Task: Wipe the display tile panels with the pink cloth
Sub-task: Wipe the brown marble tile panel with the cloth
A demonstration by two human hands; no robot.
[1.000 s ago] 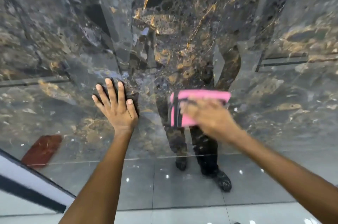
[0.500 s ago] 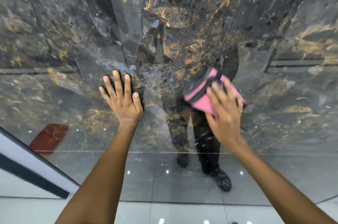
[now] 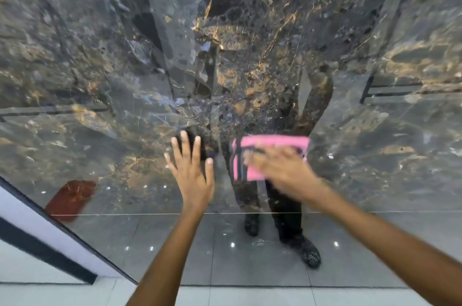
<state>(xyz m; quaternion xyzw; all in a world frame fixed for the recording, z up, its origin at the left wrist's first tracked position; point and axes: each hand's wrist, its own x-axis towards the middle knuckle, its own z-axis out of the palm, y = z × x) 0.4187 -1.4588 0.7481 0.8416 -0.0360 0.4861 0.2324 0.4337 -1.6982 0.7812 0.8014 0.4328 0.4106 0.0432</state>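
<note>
A glossy dark marble display tile panel (image 3: 100,80) with gold veins fills the view and mirrors a person's legs. The folded pink cloth (image 3: 272,145) with dark stripes at its left end lies flat against the panel, right of centre. My right hand (image 3: 282,170) presses the cloth to the tile with straight fingers, blurred by motion. My left hand (image 3: 192,170) lies flat on the panel just left of the cloth, fingers spread and straight, holding nothing.
The panel's lower edge meets a grey tiled floor (image 3: 225,293). A white panel with a dark frame (image 3: 50,243) slants in at the lower left. A reddish tile reflection (image 3: 70,198) shows low on the left.
My right hand swept the pink cloth down and to the left, turning it from tilted to level. My left hand stays flat on the panel.
</note>
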